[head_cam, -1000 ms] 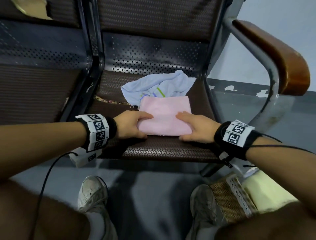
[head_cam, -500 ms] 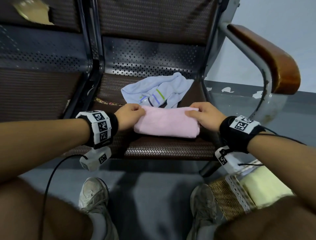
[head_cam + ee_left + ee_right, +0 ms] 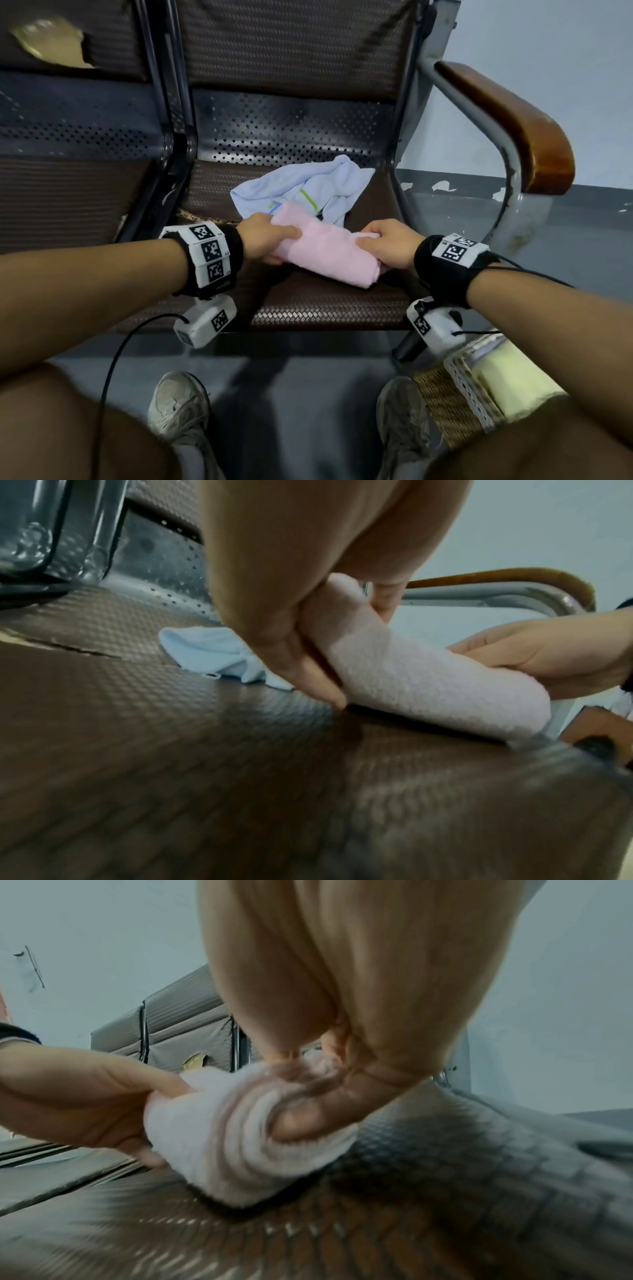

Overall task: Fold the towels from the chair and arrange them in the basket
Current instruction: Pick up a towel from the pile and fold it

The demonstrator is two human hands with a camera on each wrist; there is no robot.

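A folded pink towel (image 3: 329,248) is held just above the brown woven chair seat (image 3: 325,308). My left hand (image 3: 265,240) grips its left end, thumb on top and fingers underneath (image 3: 308,680). My right hand (image 3: 387,246) grips the right end, with the folded layers (image 3: 240,1139) bunched in its fingers. The towel (image 3: 428,685) tilts, its right end lower and touching the seat. Behind it lies a crumpled light blue towel (image 3: 308,192) with green and blue stripes. A wicker basket (image 3: 448,407) with a lace rim stands on the floor at lower right, holding a folded pale yellow towel (image 3: 507,380).
The chair has a perforated metal back (image 3: 291,126) and a wooden armrest (image 3: 513,116) on the right. Another seat (image 3: 68,198) adjoins on the left. My knees and grey shoes (image 3: 181,407) are on the grey floor below the seat edge.
The pink towel lay flat under both hands, then was folded over toward the back. Now both hands have lifted it off the seat and turned it slantwise.
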